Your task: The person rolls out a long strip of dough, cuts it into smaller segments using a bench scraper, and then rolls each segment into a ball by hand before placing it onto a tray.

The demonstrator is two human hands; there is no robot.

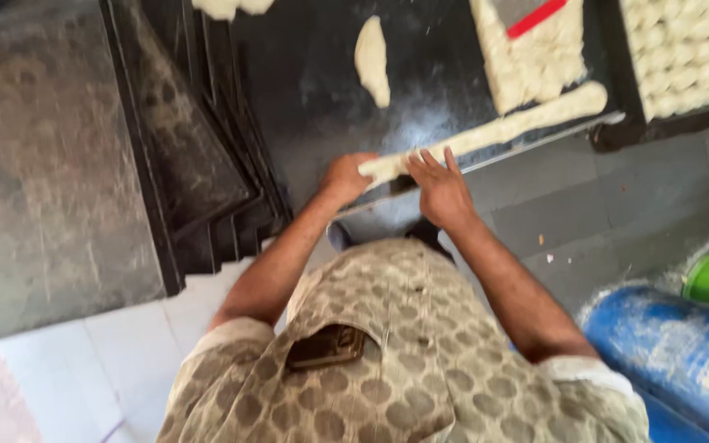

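left hand (pixel 345 176) curled, right hand (pixel 441 187) flat, fingers spread

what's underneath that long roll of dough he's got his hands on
The long dough roll lies on a dark work surface. The left hand and right hand cover its near end, so what lies beneath there is hidden.

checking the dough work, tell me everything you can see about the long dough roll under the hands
The long dough roll is pale cream, soft-looking and slightly lumpy. It lies slantwise along the near edge of the dark worktop, thicker and rounded at its far right end. The left hand grips its near end; the right hand presses flat on it just beside.
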